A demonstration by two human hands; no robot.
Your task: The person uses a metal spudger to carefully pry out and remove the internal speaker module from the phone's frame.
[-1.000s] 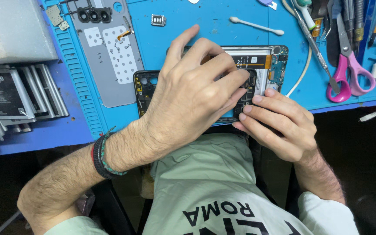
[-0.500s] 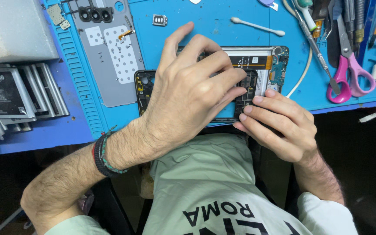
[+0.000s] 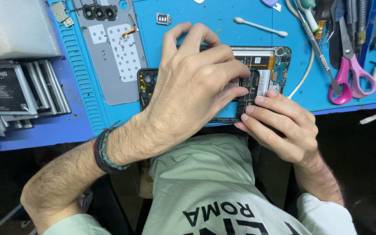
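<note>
One blue work mat (image 3: 223,26) covers the bench. On it near the front edge lies an opened phone (image 3: 264,72), back off, long axis left-right, camera end to the left. Left hand (image 3: 192,87) arches over its middle, fingers curled, fingertips pressing into the internals; not closed around anything. Right hand (image 3: 281,124) pinches the phone's lower right edge. Pink scissors (image 3: 351,72) right, cotton swab (image 3: 261,27) above.
</note>
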